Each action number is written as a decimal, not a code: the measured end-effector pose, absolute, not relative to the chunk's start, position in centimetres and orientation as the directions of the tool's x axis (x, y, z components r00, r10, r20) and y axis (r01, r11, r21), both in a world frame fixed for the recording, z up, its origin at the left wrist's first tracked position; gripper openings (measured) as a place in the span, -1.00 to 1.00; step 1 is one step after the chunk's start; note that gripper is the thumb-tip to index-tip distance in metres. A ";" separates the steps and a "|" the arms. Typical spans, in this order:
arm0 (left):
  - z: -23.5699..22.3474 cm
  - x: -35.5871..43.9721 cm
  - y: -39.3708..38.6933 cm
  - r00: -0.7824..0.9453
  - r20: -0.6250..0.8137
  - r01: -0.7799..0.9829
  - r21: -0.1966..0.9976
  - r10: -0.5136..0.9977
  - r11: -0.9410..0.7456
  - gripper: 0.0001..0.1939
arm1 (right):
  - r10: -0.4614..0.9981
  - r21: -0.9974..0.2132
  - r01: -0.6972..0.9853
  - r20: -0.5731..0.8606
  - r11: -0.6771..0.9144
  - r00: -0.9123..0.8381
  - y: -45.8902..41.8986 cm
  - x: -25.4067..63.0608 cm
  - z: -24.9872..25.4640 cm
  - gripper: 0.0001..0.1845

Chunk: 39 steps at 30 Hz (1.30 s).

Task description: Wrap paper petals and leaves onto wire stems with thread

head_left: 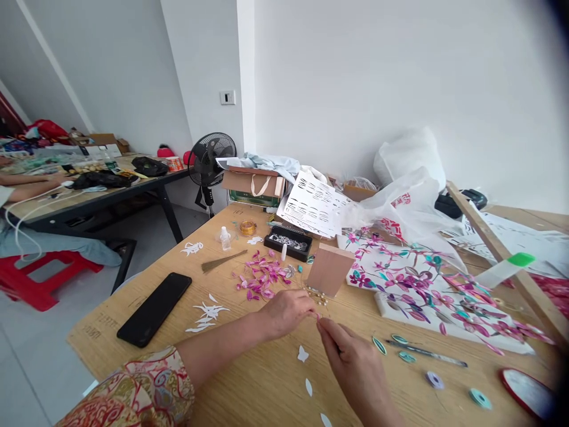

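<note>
My left hand (288, 311) is closed in a pinch, its fingertips meeting those of my right hand (352, 354) above the wooden table. My right hand is also closed, thumb against finger. A small pink piece (317, 317) shows at the fingertips; its kind is too small to make out, and the fingers partly hide it. Just beyond my left hand lie a heap of pink petals (264, 273) and several pearl-like beads (319, 296). Below the hands, white leaf-shaped cutouts (303, 354) lie on the table.
A black phone (154, 308) lies left, near white cutouts (207, 314). Behind stand a wooden block (330, 270), a black tray (288, 242) and a small bottle (225, 239). Pink and teal flower sprays (409, 279), a pen (433, 353) and ribbon spools (480, 398) lie right. Another person's arm (33, 185) rests at the far table.
</note>
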<state>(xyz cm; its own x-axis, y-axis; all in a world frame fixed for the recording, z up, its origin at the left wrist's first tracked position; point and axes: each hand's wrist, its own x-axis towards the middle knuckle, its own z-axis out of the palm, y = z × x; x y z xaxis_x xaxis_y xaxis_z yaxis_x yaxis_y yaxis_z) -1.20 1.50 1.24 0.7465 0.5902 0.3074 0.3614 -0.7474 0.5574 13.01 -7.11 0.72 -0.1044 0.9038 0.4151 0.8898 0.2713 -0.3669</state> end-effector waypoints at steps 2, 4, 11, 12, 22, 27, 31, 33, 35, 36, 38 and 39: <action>1.6 -1.4 1.2 0.818 0.261 0.287 0.587 0.513 -0.757 -0.82 | 0.908 -0.379 0.895 0.415 0.237 -0.065 -6.9 14.0 1.2 -0.68; 2.0 -1.4 0.9 0.833 0.231 0.212 0.706 0.503 -0.676 -0.86 | 0.915 -0.441 0.873 0.402 0.210 -0.017 -6.4 14.9 1.2 -0.70; 2.5 -0.8 0.7 0.610 -0.018 0.034 0.999 0.792 -0.003 -0.86 | 0.929 -0.619 0.752 0.369 0.228 0.022 -5.3 14.4 -1.1 -0.62; 2.4 -0.7 0.8 0.574 -0.023 0.030 1.000 0.819 0.006 -0.85 | 0.926 -0.616 0.750 0.378 0.242 0.012 -5.3 14.1 -1.4 -0.61; 1.3 -1.3 1.7 0.669 0.326 0.434 0.559 0.668 -0.706 -0.85 | 0.888 -0.398 0.852 0.434 0.339 -0.151 -6.7 12.7 -0.4 -0.64; 1.9 -1.5 1.1 0.836 0.237 0.256 0.630 0.496 -0.733 -0.86 | 0.885 -0.435 0.854 0.462 0.286 -0.060 -6.2 14.7 0.4 -0.69; 2.3 -1.4 0.7 0.767 0.081 0.138 0.948 0.636 -0.287 -0.93 | 0.909 -0.610 0.758 0.413 0.231 0.056 -5.2 15.7 -0.6 -0.70; 2.3 -1.3 0.7 0.723 -0.015 0.071 0.996 0.690 -0.052 -0.90 | 0.929 -0.664 0.717 0.366 0.213 0.063 -4.9 15.4 -1.2 -0.66; 2.3 -1.1 0.8 0.653 -0.049 0.022 0.999 0.756 0.046 -0.85 | 0.941 -0.680 0.701 0.337 0.213 0.041 -4.9 14.9 -1.6 -0.64; 2.3 -1.1 0.9 0.608 -0.046 0.010 0.999 0.793 0.051 -0.84 | 0.942 -0.676 0.703 0.336 0.223 0.025 -5.0 14.6 -1.7 -0.63; 2.2 -1.0 1.2 0.531 -0.035 0.020 0.999 0.846 0.029 -0.85 | 0.938 -0.650 0.717 0.347 0.251 -0.014 -5.2 14.0 -1.8 -0.64; 2.1 -1.0 1.4 0.505 -0.029 0.050 0.999 0.862 0.004 -0.87 | 0.934 -0.634 0.725 0.356 0.269 -0.035 -5.3 13.7 -1.8 -0.65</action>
